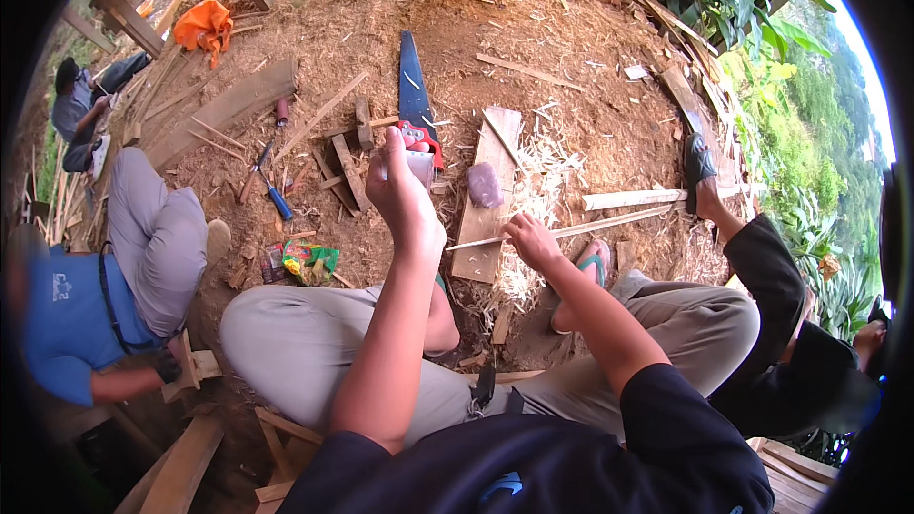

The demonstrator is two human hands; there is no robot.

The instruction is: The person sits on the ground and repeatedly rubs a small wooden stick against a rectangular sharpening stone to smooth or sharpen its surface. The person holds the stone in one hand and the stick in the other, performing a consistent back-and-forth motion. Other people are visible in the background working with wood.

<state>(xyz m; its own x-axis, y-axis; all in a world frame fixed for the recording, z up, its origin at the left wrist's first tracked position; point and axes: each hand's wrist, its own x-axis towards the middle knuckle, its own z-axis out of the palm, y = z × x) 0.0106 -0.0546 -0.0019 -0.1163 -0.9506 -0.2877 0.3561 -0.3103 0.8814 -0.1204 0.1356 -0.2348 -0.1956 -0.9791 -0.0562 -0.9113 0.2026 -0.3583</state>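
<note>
My left hand (405,195) is raised in front of me, its fingers closed around a flat greyish-pink piece (420,168) that looks like folded sandpaper. Lower and to the right, my right hand (533,240) pinches a thin wooden strip (609,223) close to its left end. That strip runs across a wooden plank (473,240) on the ground between my feet. A crumpled purplish sheet (486,186) lies on the plank, just beyond my right hand. Past my left hand lies a handsaw (413,86) with a dark blade and red handle, partly hidden by the hand.
Pale shavings (547,171) are heaped right of the plank. Screwdriver-like tools (278,202), wood offcuts (350,171) and a colourful packet (309,262) lie to the left. A person in blue (76,314) sits at left; another person's sandalled foot (700,167) is at right.
</note>
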